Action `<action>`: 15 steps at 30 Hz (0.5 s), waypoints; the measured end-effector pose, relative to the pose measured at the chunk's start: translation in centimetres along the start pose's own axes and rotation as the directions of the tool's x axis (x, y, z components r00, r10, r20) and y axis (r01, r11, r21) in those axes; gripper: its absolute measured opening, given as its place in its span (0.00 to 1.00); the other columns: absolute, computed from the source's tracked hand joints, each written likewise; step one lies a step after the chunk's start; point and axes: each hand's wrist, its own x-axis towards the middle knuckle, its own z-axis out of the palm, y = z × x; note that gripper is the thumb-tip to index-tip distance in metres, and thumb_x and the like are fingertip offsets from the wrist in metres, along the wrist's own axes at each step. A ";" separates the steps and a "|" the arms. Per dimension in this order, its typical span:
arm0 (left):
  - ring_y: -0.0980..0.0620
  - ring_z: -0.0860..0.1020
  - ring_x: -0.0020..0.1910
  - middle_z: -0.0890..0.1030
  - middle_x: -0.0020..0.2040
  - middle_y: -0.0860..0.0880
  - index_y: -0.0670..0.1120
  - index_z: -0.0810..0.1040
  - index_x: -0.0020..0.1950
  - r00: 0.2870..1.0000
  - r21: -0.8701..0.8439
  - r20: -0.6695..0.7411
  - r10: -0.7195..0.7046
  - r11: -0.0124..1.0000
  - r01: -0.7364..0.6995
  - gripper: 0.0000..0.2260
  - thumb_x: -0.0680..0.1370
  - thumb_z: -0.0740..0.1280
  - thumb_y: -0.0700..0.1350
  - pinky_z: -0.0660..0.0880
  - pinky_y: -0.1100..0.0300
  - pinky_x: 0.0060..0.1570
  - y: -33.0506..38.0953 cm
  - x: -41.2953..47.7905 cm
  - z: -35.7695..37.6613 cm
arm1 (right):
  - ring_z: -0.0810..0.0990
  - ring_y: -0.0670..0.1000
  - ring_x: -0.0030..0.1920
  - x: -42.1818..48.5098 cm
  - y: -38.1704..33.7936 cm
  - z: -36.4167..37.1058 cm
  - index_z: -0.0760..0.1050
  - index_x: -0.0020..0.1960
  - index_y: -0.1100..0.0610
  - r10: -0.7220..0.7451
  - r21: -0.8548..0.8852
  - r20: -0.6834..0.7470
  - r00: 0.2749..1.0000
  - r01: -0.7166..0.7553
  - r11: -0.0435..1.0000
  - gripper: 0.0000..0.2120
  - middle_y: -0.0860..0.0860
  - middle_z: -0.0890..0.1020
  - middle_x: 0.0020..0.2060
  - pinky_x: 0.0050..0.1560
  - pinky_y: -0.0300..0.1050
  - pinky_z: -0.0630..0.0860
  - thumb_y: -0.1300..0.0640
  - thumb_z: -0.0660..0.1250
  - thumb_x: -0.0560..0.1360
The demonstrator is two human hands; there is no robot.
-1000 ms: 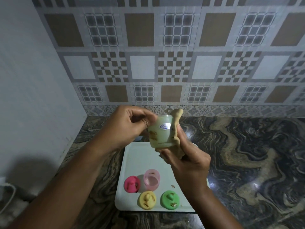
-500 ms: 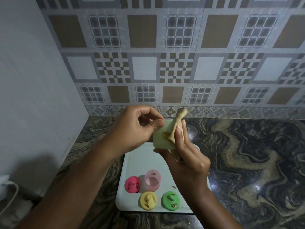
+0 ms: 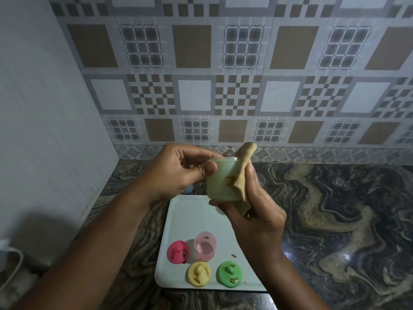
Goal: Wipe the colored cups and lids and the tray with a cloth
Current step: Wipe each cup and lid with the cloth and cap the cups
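Note:
A pale green cup (image 3: 220, 181) is held upright above the white tray (image 3: 187, 218). My left hand (image 3: 178, 173) pinches the cup's rim. My right hand (image 3: 254, 213) grips a beige cloth (image 3: 242, 173) and presses it against the cup's right side; one end of the cloth sticks up above the rim. On the tray's near part stand a pink cup (image 3: 205, 246), a pink lid (image 3: 178, 251), a yellow lid (image 3: 198, 274) and a green lid (image 3: 229, 274). Small golden specks lie on the lids and on the tray.
The tray lies on a dark marbled counter (image 3: 335, 220) in a corner. A tiled wall (image 3: 245, 86) rises behind and a plain white wall (image 3: 44, 130) at the left. A white cable (image 3: 12, 271) hangs at the far left edge.
The green cup has turned in my hands: its label no longer faces me, and its rim has come up level. The cloth stays against its right side.

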 end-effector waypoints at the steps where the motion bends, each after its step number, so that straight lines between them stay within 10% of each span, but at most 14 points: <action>1: 0.51 0.84 0.54 0.86 0.52 0.50 0.45 0.84 0.56 1.000 0.043 -0.015 0.009 0.999 -0.009 0.14 0.72 0.71 0.47 0.81 0.49 0.56 0.1 0.0 0.0 | 0.82 0.58 0.63 0.0 0.0 0.1 0.71 0.70 0.66 -0.040 -0.044 0.007 0.999 0.041 0.998 0.34 0.66 0.79 0.64 0.55 0.50 0.83 0.48 0.77 0.73; 5: 0.59 0.84 0.47 0.87 0.46 0.56 0.51 0.86 0.52 0.991 0.211 -0.111 0.075 0.976 -0.051 0.14 0.69 0.73 0.53 0.82 0.57 0.50 0.5 -0.2 1.1 | 0.81 0.55 0.65 -0.1 0.2 0.1 0.75 0.65 0.68 -0.124 -0.113 0.052 0.991 0.130 0.985 0.30 0.68 0.75 0.67 0.54 0.45 0.83 0.57 0.81 0.70; 9: 0.59 0.84 0.52 0.86 0.50 0.56 0.48 0.85 0.56 0.994 0.144 -0.102 0.045 0.989 -0.030 0.15 0.72 0.70 0.53 0.80 0.61 0.53 0.4 -0.2 0.5 | 0.82 0.51 0.64 -0.1 -0.1 0.0 0.71 0.68 0.68 0.007 0.011 -0.026 1.000 -0.007 1.000 0.32 0.67 0.78 0.64 0.58 0.35 0.79 0.45 0.73 0.77; 15: 0.46 0.84 0.47 0.86 0.43 0.49 0.47 0.84 0.46 0.992 0.120 -0.124 -0.010 0.992 0.025 0.09 0.71 0.71 0.50 0.81 0.43 0.52 -0.3 0.4 0.3 | 0.83 0.57 0.60 -0.4 0.4 0.3 0.71 0.68 0.69 -0.021 -0.034 0.024 0.999 0.022 0.999 0.33 0.69 0.80 0.61 0.58 0.37 0.80 0.46 0.74 0.76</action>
